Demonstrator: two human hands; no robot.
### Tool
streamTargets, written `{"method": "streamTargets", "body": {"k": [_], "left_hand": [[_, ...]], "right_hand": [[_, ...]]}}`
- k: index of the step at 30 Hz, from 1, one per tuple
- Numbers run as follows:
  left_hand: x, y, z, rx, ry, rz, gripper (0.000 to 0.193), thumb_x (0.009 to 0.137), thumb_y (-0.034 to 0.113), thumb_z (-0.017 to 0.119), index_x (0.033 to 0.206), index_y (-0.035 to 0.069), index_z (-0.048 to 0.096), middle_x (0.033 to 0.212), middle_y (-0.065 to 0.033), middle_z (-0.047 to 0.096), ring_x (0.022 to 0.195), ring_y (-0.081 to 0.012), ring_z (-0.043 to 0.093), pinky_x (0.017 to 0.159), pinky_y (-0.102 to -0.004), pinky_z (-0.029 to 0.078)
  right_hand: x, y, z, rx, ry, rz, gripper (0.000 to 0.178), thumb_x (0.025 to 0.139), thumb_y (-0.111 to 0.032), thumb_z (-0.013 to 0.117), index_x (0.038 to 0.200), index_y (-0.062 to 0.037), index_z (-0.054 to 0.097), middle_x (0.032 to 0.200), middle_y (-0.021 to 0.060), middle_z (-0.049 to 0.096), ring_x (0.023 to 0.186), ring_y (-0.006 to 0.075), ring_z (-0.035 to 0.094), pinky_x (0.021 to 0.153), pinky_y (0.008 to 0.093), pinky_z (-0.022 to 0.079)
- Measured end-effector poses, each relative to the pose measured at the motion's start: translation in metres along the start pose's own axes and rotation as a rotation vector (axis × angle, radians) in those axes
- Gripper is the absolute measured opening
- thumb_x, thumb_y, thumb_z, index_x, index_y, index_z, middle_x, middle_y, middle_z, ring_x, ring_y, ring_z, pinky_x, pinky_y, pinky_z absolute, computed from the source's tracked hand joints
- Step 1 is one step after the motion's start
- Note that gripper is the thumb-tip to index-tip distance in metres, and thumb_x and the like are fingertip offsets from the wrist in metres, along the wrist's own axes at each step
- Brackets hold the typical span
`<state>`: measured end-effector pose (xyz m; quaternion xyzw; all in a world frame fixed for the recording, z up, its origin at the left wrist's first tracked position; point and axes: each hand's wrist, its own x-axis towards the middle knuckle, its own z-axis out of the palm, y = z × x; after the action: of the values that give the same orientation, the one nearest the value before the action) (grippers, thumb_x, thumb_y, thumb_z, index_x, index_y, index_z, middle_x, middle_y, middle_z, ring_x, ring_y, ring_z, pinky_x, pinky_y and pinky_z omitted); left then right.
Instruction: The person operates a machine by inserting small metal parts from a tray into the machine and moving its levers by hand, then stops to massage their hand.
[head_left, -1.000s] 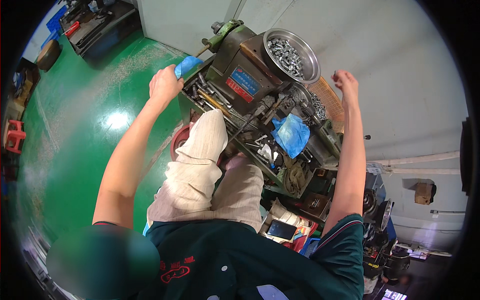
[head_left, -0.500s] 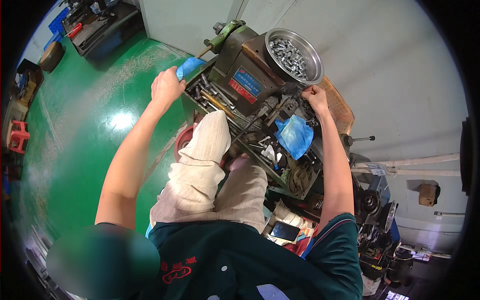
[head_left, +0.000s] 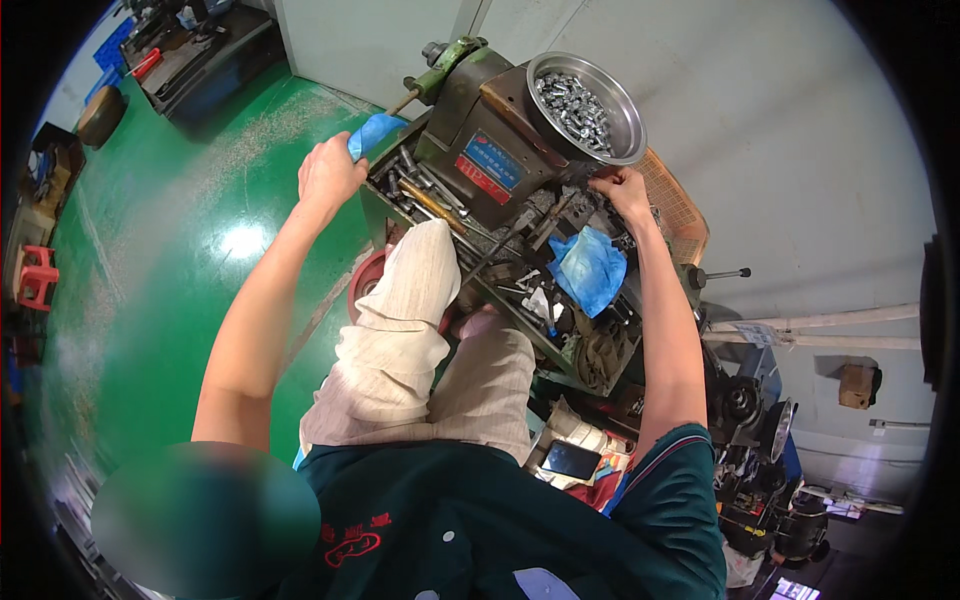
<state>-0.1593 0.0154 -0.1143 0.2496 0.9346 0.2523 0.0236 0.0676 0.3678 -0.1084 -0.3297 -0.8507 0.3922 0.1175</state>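
Note:
My left hand [head_left: 328,174] is closed around the blue-wrapped end [head_left: 374,134] of a lever on the green bench machine [head_left: 452,112]. On the other side, my right hand [head_left: 628,192] reaches in just below a steel bowl [head_left: 632,118] full of small shiny metal parts [head_left: 572,108]. Its thumb and fingers are pinched together at the machine's dark working area. Whatever sits between those fingertips is too small to make out. A crumpled blue sheet [head_left: 588,270] lies close to my right wrist.
Metal rods and a brass-coloured bar [head_left: 430,200] fill the machine's tray. An orange plastic basket [head_left: 680,210] stands behind my right hand. A thin lever with a black knob [head_left: 728,273] sticks out at right. A phone [head_left: 571,460] lies beside my legs.
My right hand has shifted slightly left, its fingertips further in under the bowl. My left hand stays on the wrapped lever, barely moved.

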Motion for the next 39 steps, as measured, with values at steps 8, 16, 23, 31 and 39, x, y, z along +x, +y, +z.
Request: {"method": "streamTargets", "body": {"k": [8, 16, 23, 31, 39], "left_hand": [[-0.001, 0.001, 0.001, -0.021, 0.025, 0.022, 0.023, 0.068, 0.016, 0.061, 0.087, 0.004, 0.058, 0.079, -0.0184, 0.061, 0.078, -0.0353, 0.059, 0.07, -0.0441, 0.046], [-0.001, 0.002, 0.002, -0.009, 0.022, 0.011, 0.025, 0.069, 0.017, 0.061, 0.091, 0.005, 0.059, 0.08, -0.0185, 0.061, 0.079, -0.0347, 0.059, 0.071, -0.0436, 0.047], [0.023, -0.021, -0.005, 0.161, 0.067, 0.096, 0.019, 0.072, 0.01, 0.054, 0.089, 0.007, 0.062, 0.083, -0.0186, 0.062, 0.079, -0.0346, 0.06, 0.069, -0.043, 0.048], [0.065, -0.048, -0.018, 0.252, 0.031, 0.002, 0.021, 0.072, 0.005, 0.049, 0.087, 0.007, 0.063, 0.088, -0.017, 0.062, 0.085, -0.0325, 0.06, 0.072, -0.0415, 0.048], [0.069, -0.044, -0.015, 0.253, 0.019, -0.018, 0.018, 0.071, 0.004, 0.051, 0.084, 0.004, 0.063, 0.089, -0.0166, 0.062, 0.085, -0.0321, 0.06, 0.072, -0.0408, 0.048]], "right_hand": [[0.001, 0.004, 0.004, 0.069, -0.007, -0.081, 0.014, 0.067, -0.003, 0.067, 0.081, 0.0016, 0.064, 0.071, 0.0028, 0.062, 0.061, 0.0072, 0.052, 0.057, 0.0216, 0.041], [0.001, 0.001, 0.008, 0.117, -0.016, -0.111, 0.018, 0.065, 0.006, 0.064, 0.083, 0.0032, 0.063, 0.077, 0.0074, 0.064, 0.068, 0.0114, 0.058, 0.064, 0.0244, 0.047], [0.003, 0.002, 0.008, 0.088, -0.002, -0.137, 0.016, 0.065, 0.005, 0.065, 0.082, 0.0031, 0.063, 0.077, 0.0074, 0.064, 0.068, 0.0113, 0.058, 0.064, 0.0249, 0.046], [0.004, 0.0, -0.001, 0.004, -0.019, -0.163, 0.017, 0.069, -0.003, 0.064, 0.085, 0.0027, 0.064, 0.077, 0.0063, 0.065, 0.068, 0.0115, 0.057, 0.065, 0.0265, 0.046], [0.006, 0.056, -0.133, -0.827, 0.239, 0.137, 0.029, 0.073, -0.033, 0.054, 0.087, -0.0085, 0.063, 0.081, 0.0121, 0.063, 0.077, 0.0255, 0.061, 0.07, 0.0357, 0.047]]}}
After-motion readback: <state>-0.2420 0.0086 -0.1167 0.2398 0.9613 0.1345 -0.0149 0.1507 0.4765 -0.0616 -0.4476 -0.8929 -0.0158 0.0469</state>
